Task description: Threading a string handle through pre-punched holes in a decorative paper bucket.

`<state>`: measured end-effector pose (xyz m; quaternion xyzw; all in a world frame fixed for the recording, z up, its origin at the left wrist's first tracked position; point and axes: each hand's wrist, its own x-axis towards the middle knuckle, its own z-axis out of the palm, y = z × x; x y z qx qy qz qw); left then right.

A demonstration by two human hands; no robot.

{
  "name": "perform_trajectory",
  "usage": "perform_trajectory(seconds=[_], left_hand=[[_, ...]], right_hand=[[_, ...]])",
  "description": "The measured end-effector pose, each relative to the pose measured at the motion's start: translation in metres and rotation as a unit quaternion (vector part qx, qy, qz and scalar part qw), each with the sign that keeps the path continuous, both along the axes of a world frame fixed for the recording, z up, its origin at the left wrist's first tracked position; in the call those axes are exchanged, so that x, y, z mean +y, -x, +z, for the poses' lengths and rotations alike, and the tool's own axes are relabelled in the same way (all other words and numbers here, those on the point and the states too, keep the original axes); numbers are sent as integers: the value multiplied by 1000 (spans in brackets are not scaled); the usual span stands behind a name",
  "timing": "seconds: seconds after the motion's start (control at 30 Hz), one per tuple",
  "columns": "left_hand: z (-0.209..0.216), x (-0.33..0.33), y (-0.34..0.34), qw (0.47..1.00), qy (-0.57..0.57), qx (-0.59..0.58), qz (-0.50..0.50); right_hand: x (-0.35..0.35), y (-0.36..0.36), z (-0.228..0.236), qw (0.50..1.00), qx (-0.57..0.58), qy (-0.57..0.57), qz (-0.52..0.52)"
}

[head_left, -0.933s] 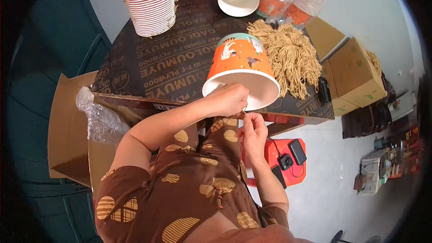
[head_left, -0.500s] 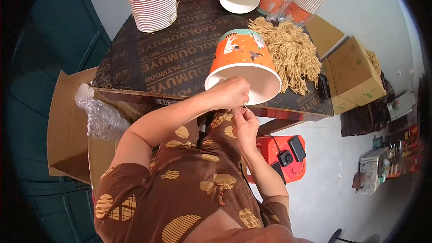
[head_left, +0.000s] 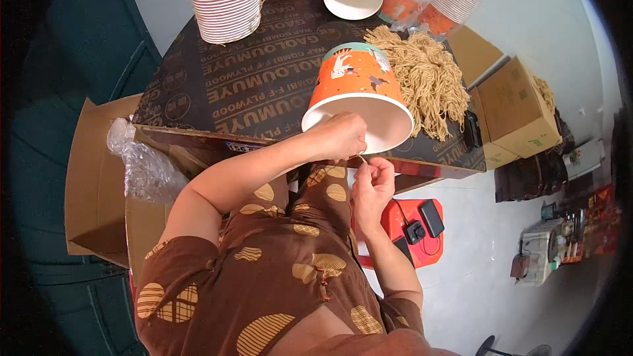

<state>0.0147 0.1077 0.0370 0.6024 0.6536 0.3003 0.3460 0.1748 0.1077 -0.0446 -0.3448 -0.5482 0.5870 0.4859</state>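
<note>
the orange bucket [head_left: 356,92] looks like smooth paper, a bit shiny outside and plain white inside. the pile of strings [head_left: 425,79] at its 3 o'clock looks like rough, dull twine. the table top [head_left: 250,86] is dark printed plywood, smooth and a little shiny. the boxes [head_left: 511,109] are dull brown cardboard. the bag [head_left: 142,165] at 8 o'clock is clear, crinkly, shiny plastic.

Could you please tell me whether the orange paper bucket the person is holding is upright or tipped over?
Tipped: the orange paper bucket lies tilted on the dark table, its white open mouth facing the person, the left hand at its rim.
</note>
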Motion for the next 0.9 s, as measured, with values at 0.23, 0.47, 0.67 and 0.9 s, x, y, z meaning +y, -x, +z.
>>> perform_trajectory(seconds=[0.23, 0.47, 0.67, 0.9], left_hand=[[-4, 1, 0, 1000, -28, -7, -1], [0, 0, 0, 1000, -2, -9, -1], [-2, 0, 0, 1000, 7, 1, -10], [-1, 2, 1, 1000, 14, 17, -18]], right_hand=[[12, 7, 11, 994, -79, -80, 6], [18, 5, 14, 944, -241, -223, -42], [16, -2, 26, 912, -253, -316, -61], [21, -12, 20, 902, -258, -339, -74]])
